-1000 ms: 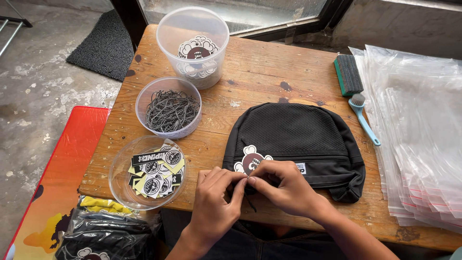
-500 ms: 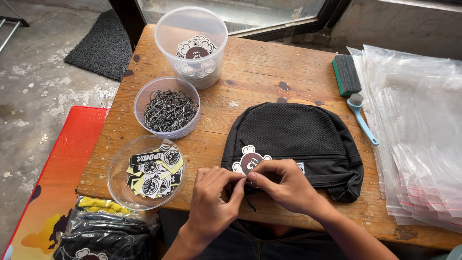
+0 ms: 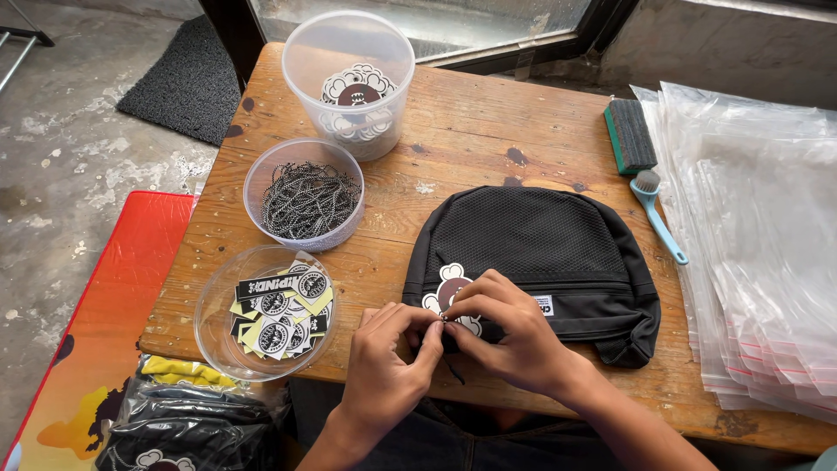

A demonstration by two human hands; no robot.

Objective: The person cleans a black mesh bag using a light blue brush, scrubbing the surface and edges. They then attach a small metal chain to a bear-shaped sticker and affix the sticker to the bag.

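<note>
A black fabric backpack with a mesh front panel (image 3: 532, 253) lies flat near the front edge of the worn wooden table (image 3: 471, 139), a white-and-brown flower-shaped charm (image 3: 452, 290) resting on its lower left part. The left hand (image 3: 388, 362) and right hand (image 3: 510, 327) meet over that charm, fingertips pinched tight together on something small and dark; what exactly they grip is too small to tell. Toward the table's left edge stand a clear plastic dish of printed paper tags (image 3: 266, 311), a round tub of dark metal ball chains (image 3: 305, 196) and a tall clear tub of flower-shaped charms (image 3: 353, 83). Near the right edge lie a green-backed felt eraser (image 3: 629, 133), a pale blue brush (image 3: 658, 214) and a stack of glossy clear plastic bags (image 3: 758, 235).
</note>
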